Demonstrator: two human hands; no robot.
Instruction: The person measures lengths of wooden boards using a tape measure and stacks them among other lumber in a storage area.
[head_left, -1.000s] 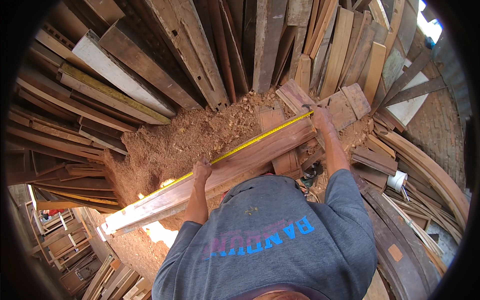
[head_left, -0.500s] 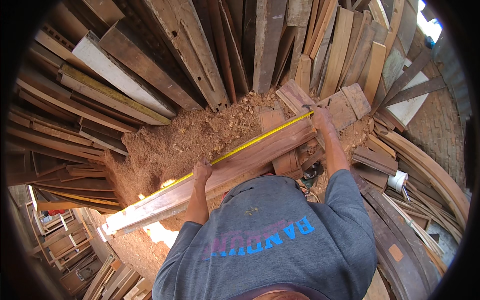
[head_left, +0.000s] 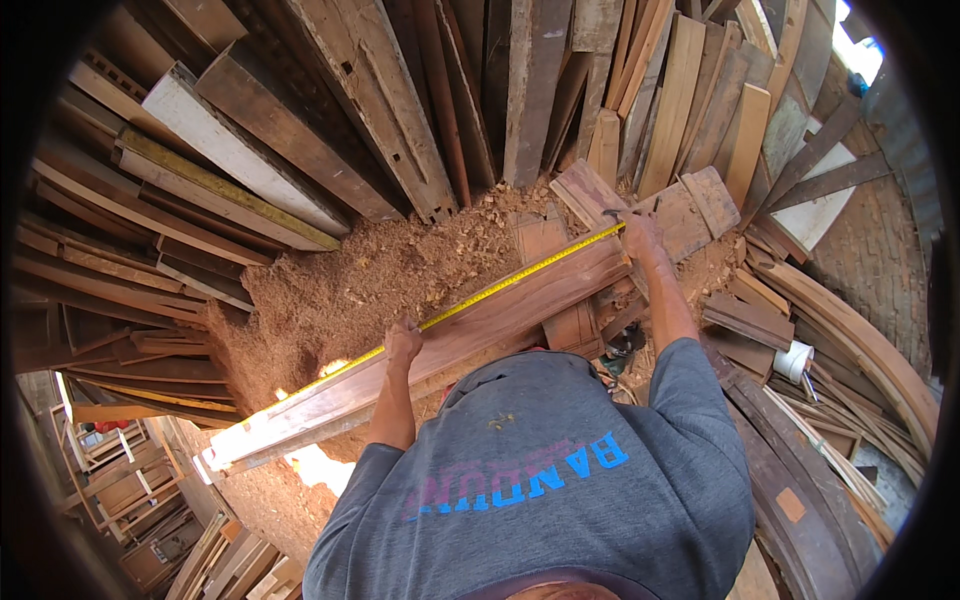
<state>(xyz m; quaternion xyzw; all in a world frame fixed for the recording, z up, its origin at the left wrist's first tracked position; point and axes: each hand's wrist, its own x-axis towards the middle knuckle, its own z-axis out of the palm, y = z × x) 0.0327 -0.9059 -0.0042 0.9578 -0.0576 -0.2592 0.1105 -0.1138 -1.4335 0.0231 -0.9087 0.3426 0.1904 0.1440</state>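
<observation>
A long reddish-brown wooden board (head_left: 480, 330) slants from the lower left up to the right in front of me. A yellow measuring tape (head_left: 520, 281) is stretched along its far edge. My left hand (head_left: 403, 345) is closed on the tape partway along the board, with its fingertips partly hidden. Over the board's right end, my right hand (head_left: 641, 238) is closed around the end of the tape there. A small dark curved piece (head_left: 615, 213) shows beside its fingers; I cannot make out what it is.
Planks (head_left: 300, 140) lean close together along the far side and left. Wood shavings (head_left: 350, 270) are heaped behind the board. Wooden blocks (head_left: 700, 205) lie beyond its right end. A white cup-like container (head_left: 794, 361) sits among offcuts on the right, near dark curved timbers (head_left: 790, 470).
Almost nothing differs. Both hands hold the tape at the same places along the board; the view has shifted very slightly.
</observation>
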